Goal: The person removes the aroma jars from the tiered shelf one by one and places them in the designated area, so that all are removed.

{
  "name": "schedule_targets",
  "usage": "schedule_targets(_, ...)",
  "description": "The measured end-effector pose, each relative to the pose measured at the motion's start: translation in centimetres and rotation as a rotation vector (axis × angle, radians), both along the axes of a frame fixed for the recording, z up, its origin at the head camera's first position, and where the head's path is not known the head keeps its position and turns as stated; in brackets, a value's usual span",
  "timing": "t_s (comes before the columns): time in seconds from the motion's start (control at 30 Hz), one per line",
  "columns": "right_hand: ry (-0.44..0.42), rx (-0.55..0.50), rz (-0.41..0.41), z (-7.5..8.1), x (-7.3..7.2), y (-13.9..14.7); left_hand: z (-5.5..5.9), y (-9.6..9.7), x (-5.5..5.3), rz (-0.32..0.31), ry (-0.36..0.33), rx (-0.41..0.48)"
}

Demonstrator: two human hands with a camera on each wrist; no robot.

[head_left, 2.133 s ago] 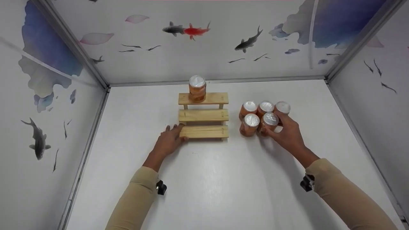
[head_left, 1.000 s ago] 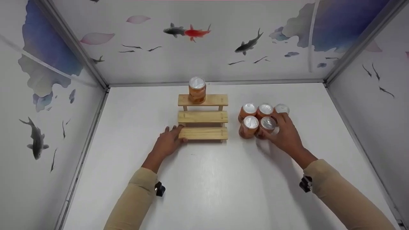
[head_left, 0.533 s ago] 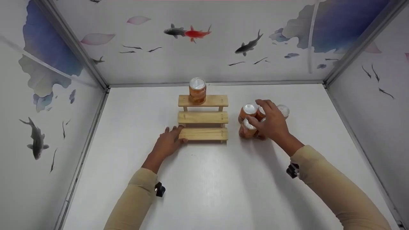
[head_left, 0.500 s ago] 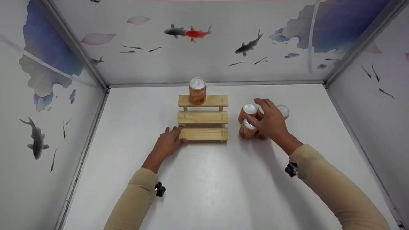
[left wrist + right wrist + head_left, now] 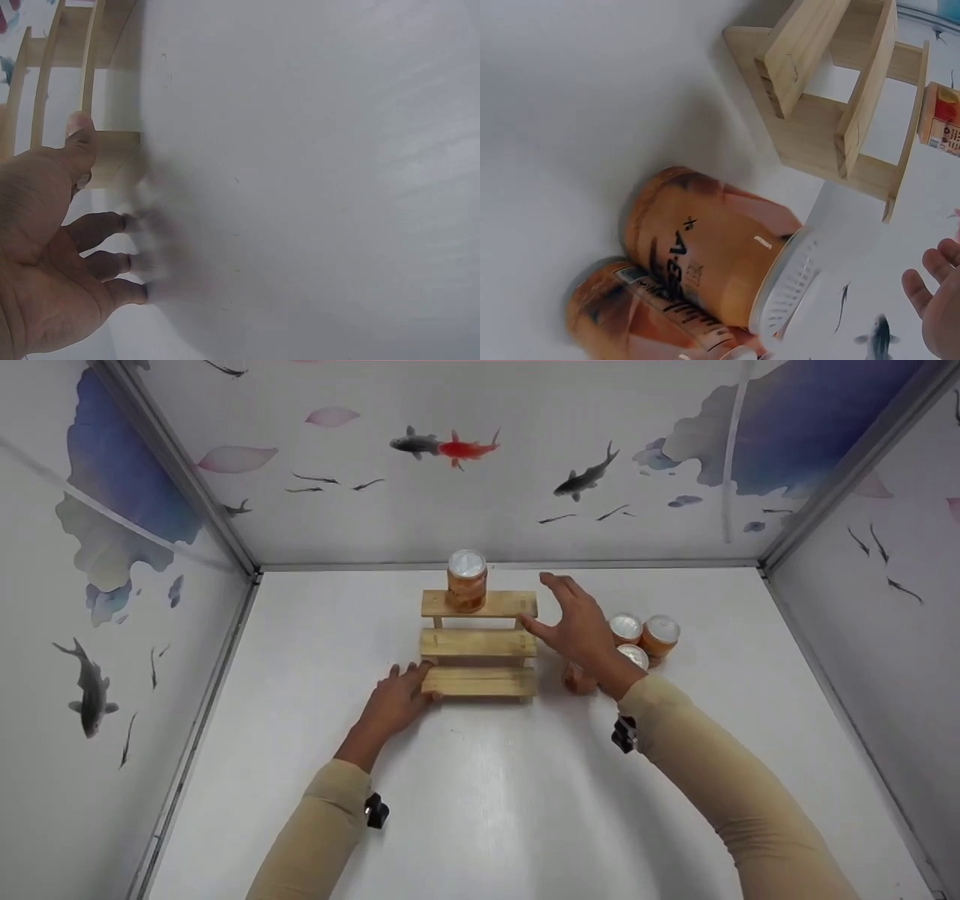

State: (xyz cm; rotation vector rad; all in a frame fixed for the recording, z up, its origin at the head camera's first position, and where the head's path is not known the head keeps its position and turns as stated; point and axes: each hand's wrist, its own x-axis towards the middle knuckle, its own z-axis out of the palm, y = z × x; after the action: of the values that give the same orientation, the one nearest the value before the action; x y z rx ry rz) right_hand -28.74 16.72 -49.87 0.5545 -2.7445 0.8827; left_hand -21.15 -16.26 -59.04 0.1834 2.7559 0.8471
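Observation:
A three-step wooden rack [image 5: 480, 682] stands on the white table. My left hand [image 5: 394, 701] pinches the left end of its lowest step, thumb in front and index finger behind; its other fingers rest near the tabletop in the left wrist view. On the top step sits one orange can [image 5: 466, 589] with a silvery lid. My right hand [image 5: 581, 634] hovers right of the rack, thumb and fingers spread, holding nothing. Beneath and beside it stand several similar orange cans [image 5: 660, 639], partly hidden by that hand and forearm. In the right wrist view, two cans [image 5: 705, 240] stand close together.
White walls [image 5: 517, 495] with painted fish and blue patches enclose the table [image 5: 480, 802] at the back and both sides. Metal strips run along the table's edges. Each sleeve carries a small black camera at the wrist.
My right hand has left the front right can of the cluster and moved left toward the rack, fingers spread. The left hand keeps its hold on the rack. The cans stay standing in their group.

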Motion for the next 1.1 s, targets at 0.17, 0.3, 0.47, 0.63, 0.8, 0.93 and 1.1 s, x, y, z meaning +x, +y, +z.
schedule_targets(0.17,-0.023,-0.011,0.036,0.4,-0.8,-2.4,0.0,-0.3,0.1,-0.002,0.008,-0.016)
schedule_targets(0.3,-0.077,0.024,0.039,0.9,-1.2,-4.2,0.0,-0.4,0.0,0.002,-0.001,-0.009)
schedule_targets(0.47,-0.133,0.062,0.033,1.6,-1.7,-5.9,-0.1,-0.4,-0.2,0.002,-0.001,-0.005)
schedule_targets(0.63,-0.140,0.055,0.042,2.1,-2.1,-6.9,0.0,-0.3,-0.2,0.002,0.011,-0.018)
schedule_targets(0.8,-0.163,0.049,0.043,2.2,-2.2,-7.5,-0.2,-0.1,-0.1,0.006,0.004,-0.020)
schedule_targets(0.93,-0.162,0.041,0.054,2.2,-2.4,-8.0,-0.4,0.1,-0.2,0.008,0.009,-0.014)
schedule_targets(1.1,-0.139,0.026,0.070,2.3,-2.8,-8.5,-0.4,0.1,-0.2,0.000,0.018,-0.007)
